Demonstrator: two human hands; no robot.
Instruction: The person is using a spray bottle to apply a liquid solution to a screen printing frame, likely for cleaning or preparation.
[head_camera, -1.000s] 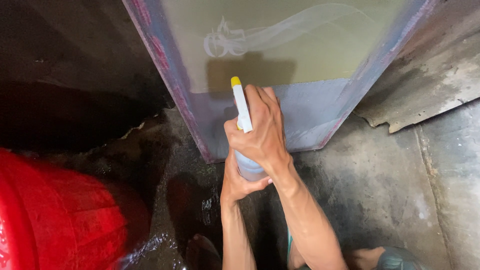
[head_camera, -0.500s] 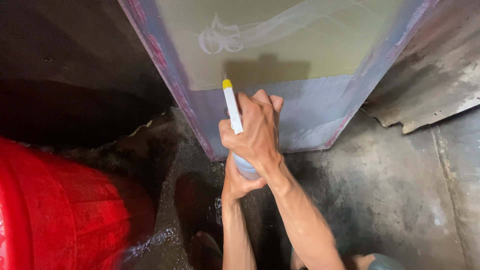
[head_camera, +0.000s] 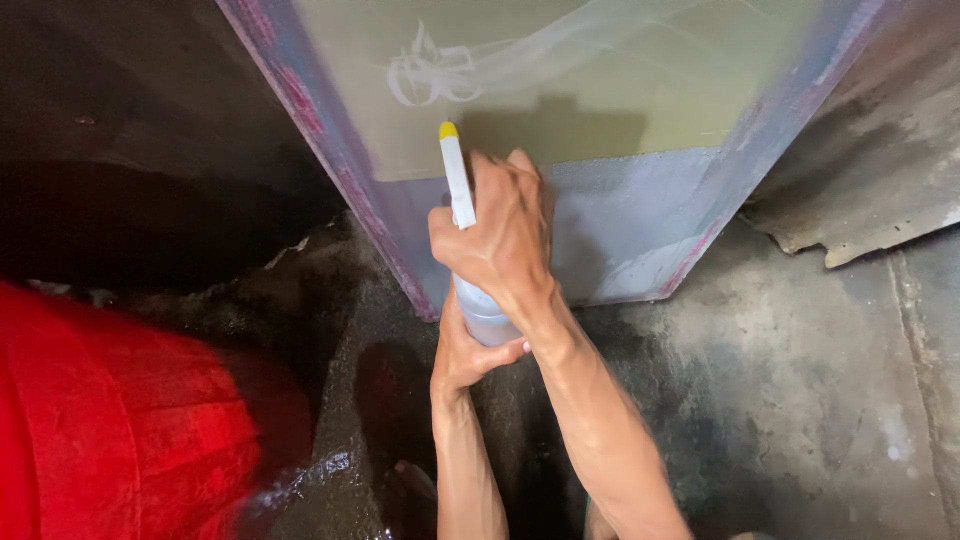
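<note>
1. The framed printing screen leans up ahead of my hands, its lower edge on the wet concrete floor.
2. A red tub crowds my left; open room lies right.
3. My right hand wraps the spray bottle; my left hand cups its base. I judge I'm mid-spray; next calls for aiming higher.

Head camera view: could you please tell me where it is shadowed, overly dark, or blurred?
Head view: the right hand and spray bottle cast a shadow on the framed screen; the upper left is nearly black; the red tub looks soft and oversaturated.
</note>
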